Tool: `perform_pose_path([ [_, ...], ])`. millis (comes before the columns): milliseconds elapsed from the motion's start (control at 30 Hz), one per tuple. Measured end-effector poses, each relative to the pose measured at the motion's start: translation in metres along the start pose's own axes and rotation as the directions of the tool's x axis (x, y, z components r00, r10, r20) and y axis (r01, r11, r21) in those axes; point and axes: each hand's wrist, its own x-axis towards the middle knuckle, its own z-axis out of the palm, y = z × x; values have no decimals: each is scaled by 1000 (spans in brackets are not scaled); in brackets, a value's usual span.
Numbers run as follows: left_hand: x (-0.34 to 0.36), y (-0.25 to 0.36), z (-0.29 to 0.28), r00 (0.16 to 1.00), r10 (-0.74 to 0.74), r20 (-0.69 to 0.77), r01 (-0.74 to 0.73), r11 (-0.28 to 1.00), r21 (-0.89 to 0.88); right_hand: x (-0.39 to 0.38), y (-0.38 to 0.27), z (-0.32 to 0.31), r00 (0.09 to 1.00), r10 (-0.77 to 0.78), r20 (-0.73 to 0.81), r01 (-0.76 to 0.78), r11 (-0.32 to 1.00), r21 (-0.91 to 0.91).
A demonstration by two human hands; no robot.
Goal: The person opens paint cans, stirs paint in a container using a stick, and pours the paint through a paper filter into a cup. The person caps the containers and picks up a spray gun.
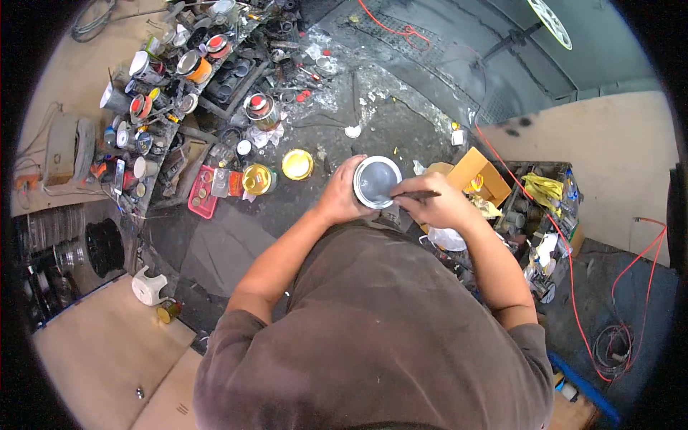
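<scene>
My left hand (pixel 340 190) grips an open metal can (pixel 376 173) of grey-blue liquid from the side, holding it in front of my body. My right hand (pixel 430 201) is closed on a dark, thin stick (pixel 416 193), whose end reaches to the can's right rim and inside. On the floor just left of the can stand a tin with a bright yellow top (pixel 297 165) and another yellow-gold tin (pixel 258 179). A red tray (pixel 195 209) with small items lies further left. An open cardboard box (pixel 494 188) sits to the right of my right hand.
A cluttered bench (pixel 179 147) of paint cans runs along the left, with a white stool (pixel 147 287) below it. At the right are a low rack (pixel 566 179) with yellow gloves or cloth, red hoses (pixel 573 294) and a coiled cable (pixel 611 355). Wheel rims (pixel 100 247) stand at the lower left.
</scene>
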Motion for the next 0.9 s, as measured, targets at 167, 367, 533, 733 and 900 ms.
perform_pose_path([
  [167, 2, 5, 7, 998, 61, 23, -62, 998, 19, 0, 17, 13, 956, -92, -277, 63, 992, -113],
  [367, -5, 12, 17, 998, -9, 56, 7, 999, 36, -16, 25, 6, 984, 39, -174, -43, 999, -20],
  [533, -6, 14, 24, 999, -20, 47, 18, 999, 30, -12, 24, 17, 985, -112, -135, 123, 990, 75],
  [733, 0, 19, 33, 995, -77, 64, 75, 997, 31, -16, 31, -3, 975, 44, -218, -71, 991, -116],
  [900, -1, 15, 32, 997, -60, 49, 57, 997, 56, -13, 41, -2, 996, -71, -62, 75, 995, 65],
])
